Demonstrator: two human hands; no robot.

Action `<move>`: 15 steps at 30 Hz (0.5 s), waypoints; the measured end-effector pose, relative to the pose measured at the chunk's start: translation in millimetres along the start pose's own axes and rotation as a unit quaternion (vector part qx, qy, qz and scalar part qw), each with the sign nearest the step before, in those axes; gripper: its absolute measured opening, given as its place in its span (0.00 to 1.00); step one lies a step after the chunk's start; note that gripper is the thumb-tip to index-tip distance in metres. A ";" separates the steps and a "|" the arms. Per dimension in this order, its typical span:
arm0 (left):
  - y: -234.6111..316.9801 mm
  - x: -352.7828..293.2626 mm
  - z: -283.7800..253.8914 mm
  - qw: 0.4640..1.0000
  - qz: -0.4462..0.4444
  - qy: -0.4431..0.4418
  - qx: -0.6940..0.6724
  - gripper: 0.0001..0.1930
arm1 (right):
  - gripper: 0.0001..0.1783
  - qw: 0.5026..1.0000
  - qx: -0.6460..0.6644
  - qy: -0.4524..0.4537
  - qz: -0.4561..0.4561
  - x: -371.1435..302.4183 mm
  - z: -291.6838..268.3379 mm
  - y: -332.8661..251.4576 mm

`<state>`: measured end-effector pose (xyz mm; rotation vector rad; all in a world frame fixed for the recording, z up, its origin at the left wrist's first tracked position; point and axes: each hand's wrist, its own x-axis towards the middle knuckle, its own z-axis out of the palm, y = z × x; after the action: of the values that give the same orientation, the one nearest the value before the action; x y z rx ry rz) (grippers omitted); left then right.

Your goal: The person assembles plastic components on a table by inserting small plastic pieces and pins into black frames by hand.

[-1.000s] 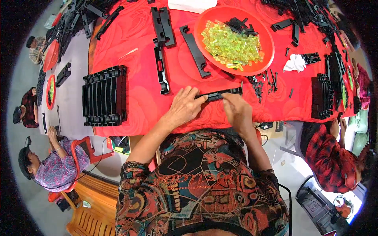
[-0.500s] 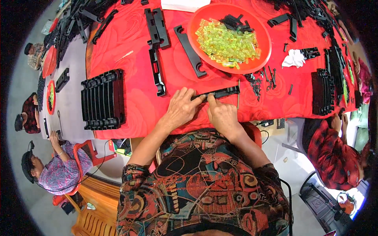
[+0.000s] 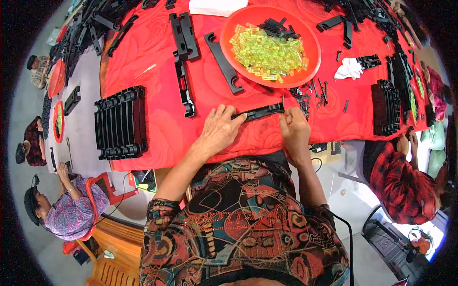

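Note:
A long black plastic bar (image 3: 262,112) with a hollowed upper side lies aslant on the red cloth in front of me. My left hand (image 3: 221,127) grips its left end, the thumb and fingers closed on it. At the bar's right end, my right hand (image 3: 296,125) is closed around a thin rod (image 3: 283,99) whose tip sticks up past the fingers. Most of the rod is hidden by that hand.
Beyond the bar stands a red bowl (image 3: 312,71) of yellow-green transparent tubes (image 3: 267,52) and small black parts. Stacked black bars (image 3: 121,123) sit at the left, with another stack (image 3: 385,108) at the right. Loose bars (image 3: 224,62) and a crumpled white tissue (image 3: 348,69) lie around. People work on both sides.
My right hand has left the middle of the bar and moved right, taking up the thin rod that lay beside the bar's end. The left hand keeps its hold.

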<state>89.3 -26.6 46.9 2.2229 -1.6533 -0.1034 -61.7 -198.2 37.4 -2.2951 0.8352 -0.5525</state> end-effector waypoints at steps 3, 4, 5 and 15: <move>2.4 1.9 12.6 0.999 0.006 0.031 -0.014 0.16 | 0.09 0.999 -0.032 -0.019 -0.024 3.2 4.5 0.9; 4.2 1.9 15.2 0.999 0.007 0.044 -0.006 0.14 | 0.10 0.999 -0.036 -0.022 -0.023 3.9 6.2 5.7; 4.9 1.3 16.4 0.998 0.007 0.057 0.002 0.13 | 0.11 0.999 -0.040 -0.025 -0.023 4.8 7.2 9.6; 1.3 -4.1 21.7 0.993 0.029 0.112 -0.029 0.16 | 0.13 0.887 0.405 -0.064 0.213 6.5 -10.1 17.5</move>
<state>81.0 -28.3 26.5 2.0568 -1.5709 0.1079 -70.1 -217.4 33.9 -1.3191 0.8070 -0.4263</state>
